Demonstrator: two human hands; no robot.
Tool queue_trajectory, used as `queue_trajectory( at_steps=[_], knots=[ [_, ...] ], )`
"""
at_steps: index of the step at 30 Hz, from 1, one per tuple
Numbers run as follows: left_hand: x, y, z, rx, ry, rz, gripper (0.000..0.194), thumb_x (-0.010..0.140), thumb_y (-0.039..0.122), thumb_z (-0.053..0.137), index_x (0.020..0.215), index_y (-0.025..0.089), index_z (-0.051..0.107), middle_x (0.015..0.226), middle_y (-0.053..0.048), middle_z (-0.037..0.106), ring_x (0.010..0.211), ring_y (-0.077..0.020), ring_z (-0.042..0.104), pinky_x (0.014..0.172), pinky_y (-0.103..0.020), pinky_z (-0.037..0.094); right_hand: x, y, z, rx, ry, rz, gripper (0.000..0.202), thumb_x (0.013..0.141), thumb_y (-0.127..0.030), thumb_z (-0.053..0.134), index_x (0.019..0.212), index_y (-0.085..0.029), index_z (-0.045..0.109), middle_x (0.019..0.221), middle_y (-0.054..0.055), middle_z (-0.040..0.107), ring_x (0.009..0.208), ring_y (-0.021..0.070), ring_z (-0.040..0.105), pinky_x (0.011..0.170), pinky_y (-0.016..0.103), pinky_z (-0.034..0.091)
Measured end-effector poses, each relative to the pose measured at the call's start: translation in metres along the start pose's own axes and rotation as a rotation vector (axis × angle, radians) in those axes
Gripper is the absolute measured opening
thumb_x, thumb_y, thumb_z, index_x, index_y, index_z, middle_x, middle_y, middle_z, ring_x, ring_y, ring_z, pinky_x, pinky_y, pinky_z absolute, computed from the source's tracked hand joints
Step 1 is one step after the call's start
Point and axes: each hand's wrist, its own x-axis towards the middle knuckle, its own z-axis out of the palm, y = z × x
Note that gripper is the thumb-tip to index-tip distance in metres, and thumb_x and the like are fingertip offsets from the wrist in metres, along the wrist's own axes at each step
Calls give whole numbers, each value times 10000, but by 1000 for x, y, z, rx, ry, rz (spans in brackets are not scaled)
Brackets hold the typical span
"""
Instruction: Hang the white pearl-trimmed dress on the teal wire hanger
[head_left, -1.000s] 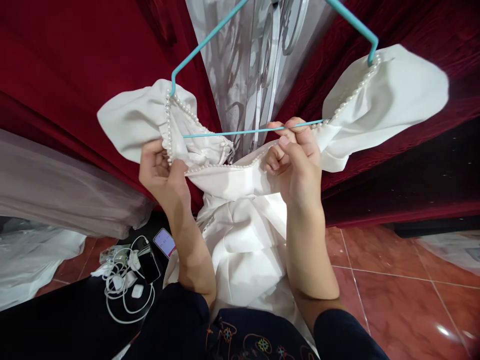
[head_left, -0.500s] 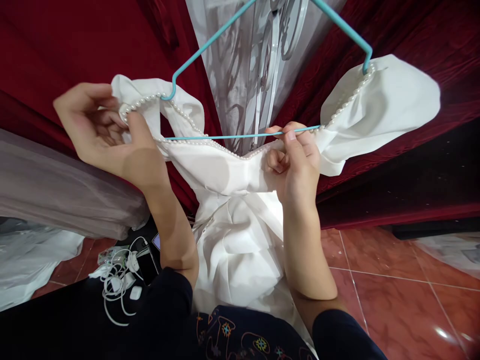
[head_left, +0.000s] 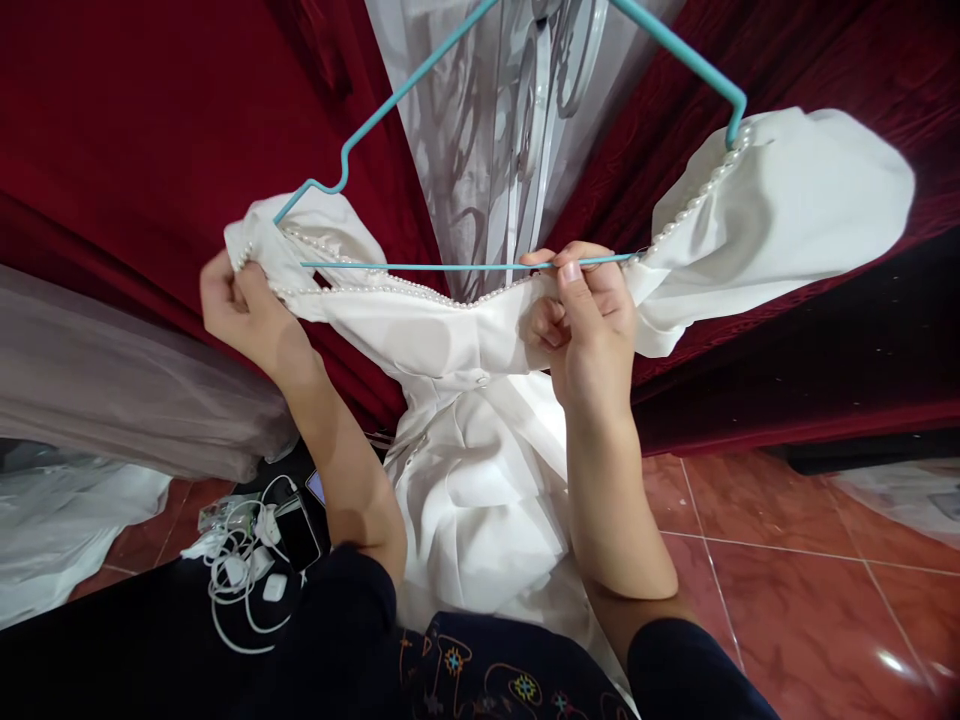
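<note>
A white dress [head_left: 480,500] with pearl-trimmed neckline and puffed sleeves hangs on a light blue hanger [head_left: 420,85]. My left hand [head_left: 247,305] is closed on the pearl-edged left sleeve [head_left: 262,235], near the hanger's left end, which lies against the fabric. My right hand [head_left: 589,310] pinches the hanger's thin lower bar, its lower fingers curled at the bodice [head_left: 450,340]. The right sleeve [head_left: 795,200] hangs from the hanger's right shoulder, its pearl edge by the hook-like bend.
Dark red curtains [head_left: 150,110] and sheer white fabric stand behind. At lower left, a black surface [head_left: 127,640] bears tangled white cables [head_left: 240,580] and a phone [head_left: 297,533]. Grey tulle [head_left: 112,370] hangs at left, above red floor tiles [head_left: 795,600].
My left hand has moved right and slightly down with the left sleeve. The sleeve's edge has left the hanger's notch and sits around its left tip. My right hand has barely moved.
</note>
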Motion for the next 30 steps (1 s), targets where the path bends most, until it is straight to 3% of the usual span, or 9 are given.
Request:
queue_trajectory(
  at_steps=[3,6,11,13,15,19,21,25,30],
  knots=[
    [-27,-17,-21,-2,-46,-72,155,945,80,668,951,230,707,906,62,699,932,-145,605,983,-331,532,2,3,-1,15,10,-24,289,973,-540,642,964,-272,535,1078,-19,715,465,28,232,394,260,186],
    [-37,-34,-28,-64,-80,-159,67,960,212,665,1019,243,655,971,57,679,1026,-163,591,1039,-352,506,4,3,-4,30,-10,-30,281,967,-523,660,956,-268,542,1069,-23,718,459,16,242,386,248,179],
    [-33,-45,-21,-251,121,-308,126,950,348,522,883,241,523,911,32,653,1081,-214,642,991,-396,534,0,2,-2,82,-51,25,300,952,-537,677,963,-265,551,1098,-29,728,456,3,283,390,225,226],
    [-39,-37,-22,-227,110,-279,137,941,369,559,882,245,553,920,28,670,1096,-227,651,1003,-405,530,-1,3,1,100,-50,35,288,952,-526,676,964,-266,551,1100,-34,732,453,3,283,395,222,223],
    [-50,-21,-24,-167,63,-163,104,918,343,668,953,246,655,957,24,698,1055,-216,656,1017,-399,522,-1,5,3,91,-28,20,267,962,-508,664,961,-267,550,1098,-35,733,457,8,273,404,225,215],
    [-69,20,-14,-113,-196,43,99,878,240,821,975,232,803,901,16,732,886,-172,655,883,-339,538,1,5,5,31,8,14,285,968,-543,639,969,-277,536,1131,-35,729,471,22,255,418,239,223],
    [-74,35,-3,-156,-290,-2,44,916,247,799,955,234,816,869,16,747,846,-166,673,808,-315,547,1,5,4,12,4,31,317,959,-581,637,979,-284,529,1134,-37,728,472,25,246,421,245,228],
    [-82,48,17,-181,-324,-154,170,980,329,716,910,197,798,858,-7,757,845,-164,704,808,-285,582,0,7,4,-8,-16,14,354,960,-632,607,994,-291,520,1143,-43,722,478,26,243,419,242,213],
    [-97,55,26,-268,-408,-297,315,1034,442,607,1097,178,768,1068,-74,771,1109,-211,740,1033,-326,591,3,10,4,-11,-11,7,353,963,-632,599,1002,-288,528,1177,-33,722,481,25,254,412,238,217]
  ],
)
